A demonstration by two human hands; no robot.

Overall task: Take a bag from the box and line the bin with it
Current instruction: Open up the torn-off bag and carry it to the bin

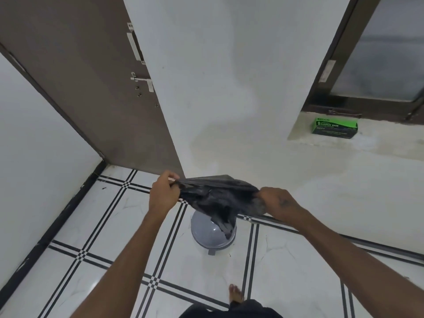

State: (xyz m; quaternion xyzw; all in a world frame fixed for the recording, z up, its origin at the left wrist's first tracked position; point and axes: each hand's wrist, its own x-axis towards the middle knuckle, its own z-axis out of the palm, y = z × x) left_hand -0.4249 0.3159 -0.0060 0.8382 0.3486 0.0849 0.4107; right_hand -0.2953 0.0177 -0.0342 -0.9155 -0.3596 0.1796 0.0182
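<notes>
Your left hand [164, 193] and right hand [276, 200] pinch black bag [218, 196] by opposite edges — fingers closed on plastic, mouth stretched directly over grey bin [213, 232] so tail drops in.

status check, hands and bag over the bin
Left hand and right hand both gripping bag. Bag stretched above bin, not in yet. Nothing in the way.

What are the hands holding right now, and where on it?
A black bag, stretched between the left hand and right hand, each gripping one end of its top edge.
</notes>
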